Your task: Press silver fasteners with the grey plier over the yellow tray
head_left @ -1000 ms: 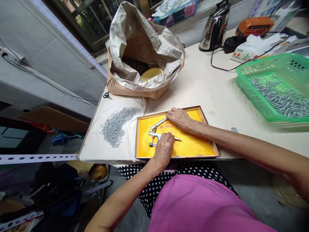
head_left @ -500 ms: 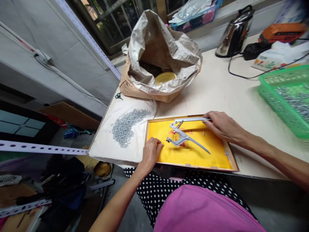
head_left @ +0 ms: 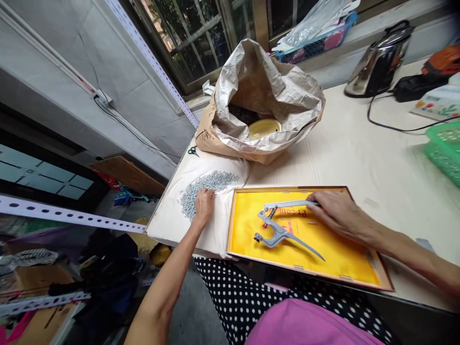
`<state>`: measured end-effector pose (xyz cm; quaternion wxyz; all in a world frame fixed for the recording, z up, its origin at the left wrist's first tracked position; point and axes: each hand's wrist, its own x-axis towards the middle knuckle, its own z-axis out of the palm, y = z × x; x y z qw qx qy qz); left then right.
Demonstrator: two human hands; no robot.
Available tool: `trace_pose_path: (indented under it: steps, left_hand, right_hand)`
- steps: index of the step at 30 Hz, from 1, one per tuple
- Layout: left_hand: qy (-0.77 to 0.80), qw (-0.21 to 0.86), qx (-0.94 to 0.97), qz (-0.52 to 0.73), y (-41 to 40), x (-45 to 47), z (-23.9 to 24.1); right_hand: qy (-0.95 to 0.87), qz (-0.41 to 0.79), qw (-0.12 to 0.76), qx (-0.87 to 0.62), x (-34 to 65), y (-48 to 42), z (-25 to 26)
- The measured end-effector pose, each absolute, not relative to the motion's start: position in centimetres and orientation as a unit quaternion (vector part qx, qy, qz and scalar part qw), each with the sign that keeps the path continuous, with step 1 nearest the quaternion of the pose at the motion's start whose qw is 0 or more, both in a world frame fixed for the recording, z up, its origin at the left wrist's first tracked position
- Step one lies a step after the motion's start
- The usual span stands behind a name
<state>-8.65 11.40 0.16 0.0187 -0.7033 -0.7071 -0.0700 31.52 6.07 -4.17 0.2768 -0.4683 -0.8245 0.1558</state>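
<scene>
My right hand (head_left: 336, 211) grips the upper handle of grey hand pliers (head_left: 278, 235), which have a spring and a curved jaw; the lower handle hangs free. They are over a shallow wooden frame (head_left: 232, 223) with a yellow cloth backing (head_left: 323, 244) and red lettering. A small metal pin (head_left: 312, 223) lies on the yellow. Along the frame's inner edges sit several short metal pieces. My left hand (head_left: 203, 208) is at the near right edge of a pile of small silvery pins (head_left: 215, 181), fingers curled together; whatever is between its fingertips is hidden.
The pile lies on white cloth (head_left: 168, 218) near the table's left corner. Behind it stand green-handled scissors (head_left: 193, 151) and a large open sack (head_left: 244, 151) holding a yellow bowl (head_left: 265, 128). A kettle (head_left: 381, 62) and a green basket (head_left: 443, 153) are at the right.
My left hand has left the frame's left edge and moved left and away to the pin pile. My right hand still holds the pliers over the frame. The camera view has shifted.
</scene>
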Motion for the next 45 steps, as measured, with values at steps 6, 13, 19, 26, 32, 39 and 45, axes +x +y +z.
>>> trace_pose_path:
  steps: [6, 13, 19, 26, 32, 39, 45]
  left_hand:
    - [-0.668, 0.035, -0.743, 0.04, 12.6, -9.5, -0.7]
    - [-0.621, 0.014, -0.783, 0.037, 13.1, -9.0, 0.3]
    - [-0.63, -0.327, -0.677, -0.194, 7.3, -3.3, 2.1]
    - [-0.63, -0.563, -0.481, -0.233, 1.1, 1.1, 0.3]
    - [-0.657, -0.551, -0.449, -0.249, 0.9, 1.6, -0.7]
    - [-0.683, -0.522, -0.481, -0.173, 1.8, 1.1, -0.1]
    - [-0.695, -0.528, -0.467, -0.14, 1.9, 1.6, 0.5]
  right_hand:
    - [-0.854, 0.183, 0.23, -0.429, 28.3, 6.4, -4.7]
    - [-0.874, 0.177, 0.182, -0.414, 27.6, 7.7, -4.8]
    - [-0.882, 0.172, 0.193, -0.394, 27.9, 8.1, -4.4]
    - [-0.899, 0.15, 0.203, -0.357, 28.5, 9.4, -3.9]
    - [-0.905, 0.14, 0.2, -0.348, 28.8, 9.4, -4.0]
    - [-0.904, 0.148, 0.197, -0.351, 28.8, 9.7, -4.4]
    - [-0.906, 0.126, 0.218, -0.34, 28.8, 10.0, -4.7]
